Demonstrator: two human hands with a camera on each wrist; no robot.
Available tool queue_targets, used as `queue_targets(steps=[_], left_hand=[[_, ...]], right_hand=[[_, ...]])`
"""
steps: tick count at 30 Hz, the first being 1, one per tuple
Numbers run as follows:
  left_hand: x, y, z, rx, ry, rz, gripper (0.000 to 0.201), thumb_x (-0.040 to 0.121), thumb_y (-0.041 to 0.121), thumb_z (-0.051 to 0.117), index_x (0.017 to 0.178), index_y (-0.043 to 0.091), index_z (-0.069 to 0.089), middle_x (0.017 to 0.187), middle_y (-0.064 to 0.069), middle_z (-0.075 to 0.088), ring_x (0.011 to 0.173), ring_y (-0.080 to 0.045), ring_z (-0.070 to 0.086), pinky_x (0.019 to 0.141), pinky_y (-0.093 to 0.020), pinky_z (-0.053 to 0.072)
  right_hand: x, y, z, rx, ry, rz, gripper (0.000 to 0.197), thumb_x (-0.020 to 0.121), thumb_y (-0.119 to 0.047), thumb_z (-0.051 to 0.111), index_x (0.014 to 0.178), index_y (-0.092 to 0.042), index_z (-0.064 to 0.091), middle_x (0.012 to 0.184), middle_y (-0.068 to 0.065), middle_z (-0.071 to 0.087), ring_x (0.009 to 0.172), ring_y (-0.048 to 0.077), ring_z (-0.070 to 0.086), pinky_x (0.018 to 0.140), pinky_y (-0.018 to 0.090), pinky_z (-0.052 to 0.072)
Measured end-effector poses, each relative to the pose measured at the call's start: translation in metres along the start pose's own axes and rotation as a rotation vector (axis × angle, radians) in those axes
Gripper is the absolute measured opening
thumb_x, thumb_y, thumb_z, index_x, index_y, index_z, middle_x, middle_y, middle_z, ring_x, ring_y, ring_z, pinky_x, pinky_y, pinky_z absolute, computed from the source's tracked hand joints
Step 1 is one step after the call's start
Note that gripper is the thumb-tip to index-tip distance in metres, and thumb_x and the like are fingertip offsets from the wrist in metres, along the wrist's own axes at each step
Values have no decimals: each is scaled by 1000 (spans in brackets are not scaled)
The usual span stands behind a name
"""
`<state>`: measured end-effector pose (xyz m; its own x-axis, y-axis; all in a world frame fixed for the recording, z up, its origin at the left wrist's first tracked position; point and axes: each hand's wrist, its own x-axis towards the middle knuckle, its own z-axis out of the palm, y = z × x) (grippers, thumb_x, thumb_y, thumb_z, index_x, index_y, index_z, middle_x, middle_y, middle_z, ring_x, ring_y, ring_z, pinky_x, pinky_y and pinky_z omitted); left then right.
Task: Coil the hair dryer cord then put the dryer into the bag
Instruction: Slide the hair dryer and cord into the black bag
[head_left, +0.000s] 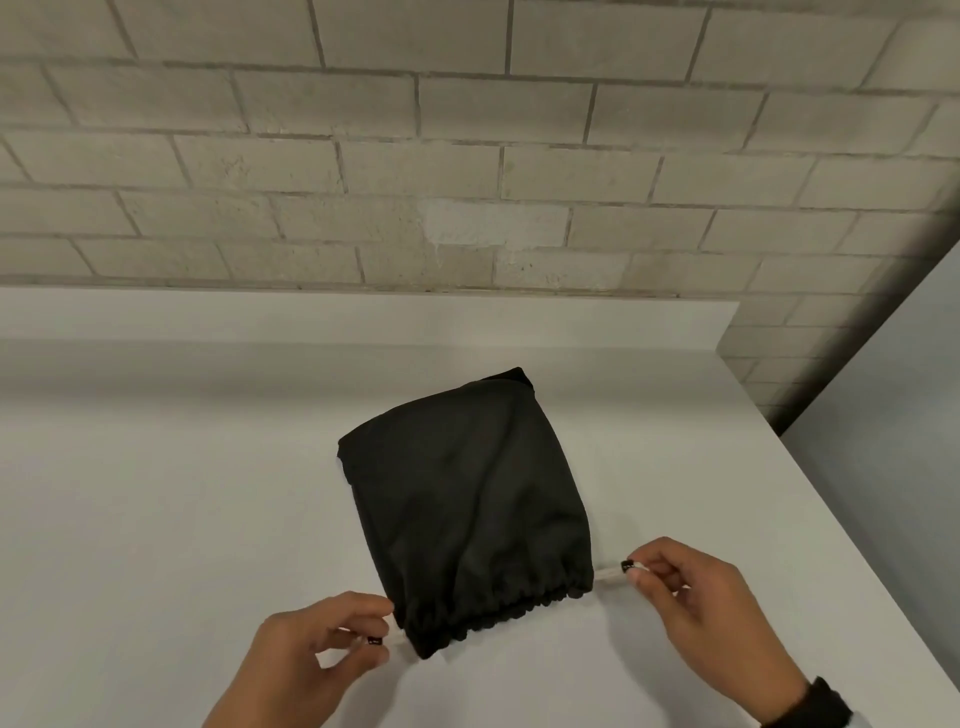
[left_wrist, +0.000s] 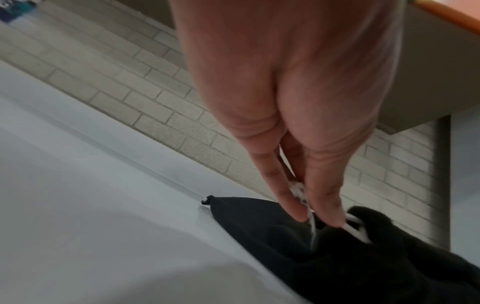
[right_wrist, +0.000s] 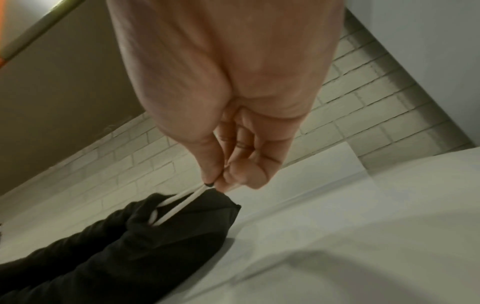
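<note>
A black drawstring bag (head_left: 467, 504) lies bulging on the white table (head_left: 156, 519), its gathered mouth turned toward me and drawn nearly closed. At the mouth's left corner my left hand (head_left: 371, 631) pinches the white drawstring (left_wrist: 311, 222) that comes out of the bag (left_wrist: 363, 257). My right hand (head_left: 641, 569) pinches the other white drawstring (head_left: 608, 573) at the right corner; in the right wrist view two strands of the drawstring (right_wrist: 179, 202) run taut from the fingers into the bag (right_wrist: 130, 246). The hair dryer and its cord are not visible.
A pale brick wall (head_left: 467, 156) rises behind the table's low white back lip (head_left: 363, 317). The table's right edge (head_left: 831, 499) runs diagonally close to my right hand, with grey floor beyond it.
</note>
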<state>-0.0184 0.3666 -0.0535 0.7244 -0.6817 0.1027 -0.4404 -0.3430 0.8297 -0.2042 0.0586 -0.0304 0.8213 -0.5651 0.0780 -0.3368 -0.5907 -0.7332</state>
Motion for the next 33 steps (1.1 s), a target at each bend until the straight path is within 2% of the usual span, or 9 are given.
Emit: queue_targets(steps=[3, 5, 12, 15, 18, 24, 27, 30, 33], left_hand=[[-2, -18, -13, 100, 93, 142, 47, 69, 11, 87, 98, 44, 71, 78, 26, 71, 69, 6, 69, 68, -10, 55], [-3, -27, -24, 181, 87, 204, 13, 82, 40, 71, 93, 35, 76, 84, 27, 67, 71, 11, 64, 64, -7, 51], [-2, -44, -31, 274, 145, 243, 41, 95, 56, 39, 81, 32, 70, 87, 27, 59, 80, 15, 53, 66, 2, 40], [-2, -46, -33, 280, 145, 251, 28, 93, 51, 44, 84, 35, 65, 88, 28, 59, 78, 18, 52, 64, 1, 41], [-2, -45, -35, 280, 128, 242, 44, 97, 58, 34, 80, 35, 68, 87, 28, 59, 79, 18, 52, 65, 3, 40], [4, -21, -46, 242, 31, 228, 33, 93, 63, 39, 82, 44, 64, 86, 25, 62, 74, 3, 60, 66, -8, 45], [21, 0, -29, 138, 129, 133, 15, 91, 49, 57, 83, 40, 65, 90, 20, 65, 87, -3, 62, 76, -10, 45], [42, 21, 3, 8, 289, -44, 10, 87, 26, 68, 84, 36, 69, 97, 19, 64, 98, -2, 59, 81, -18, 45], [59, 28, 37, -137, 319, -313, 11, 85, 27, 71, 85, 38, 73, 99, 17, 66, 103, -4, 57, 90, -30, 46]], right_hand=[[-4, 12, -14, -53, 79, 22, 25, 83, -8, 71, 73, -29, 65, 69, -22, 68, 63, 3, 64, 55, 19, 48], [-7, 22, -26, -83, 130, 41, 32, 80, -5, 73, 69, -33, 63, 65, -20, 68, 59, 4, 62, 55, 18, 47], [-17, 37, -39, -113, 202, 156, 32, 78, -5, 74, 65, -32, 63, 63, -21, 67, 61, 1, 61, 54, 10, 43], [-20, 37, -39, -88, 209, 188, 35, 78, -4, 75, 62, -33, 63, 62, -21, 66, 57, 4, 59, 52, 7, 42], [-21, 35, -40, -60, 207, 208, 35, 78, -7, 75, 77, -39, 63, 62, -21, 66, 59, 7, 59, 52, 9, 42], [-13, 13, -45, 84, 190, 137, 30, 82, -13, 72, 81, -42, 64, 74, -19, 68, 72, 5, 61, 59, 12, 45], [0, -16, -27, 219, 154, 47, 17, 81, -18, 71, 83, -35, 68, 84, -10, 69, 76, 13, 62, 65, 25, 48], [14, -43, 3, 372, 85, 17, 12, 77, -34, 71, 88, -35, 73, 109, -14, 64, 107, 2, 58, 82, 24, 50], [31, -56, 42, 351, -31, 119, 5, 81, -39, 71, 85, -42, 72, 118, -23, 54, 122, -6, 42, 100, 29, 39]])
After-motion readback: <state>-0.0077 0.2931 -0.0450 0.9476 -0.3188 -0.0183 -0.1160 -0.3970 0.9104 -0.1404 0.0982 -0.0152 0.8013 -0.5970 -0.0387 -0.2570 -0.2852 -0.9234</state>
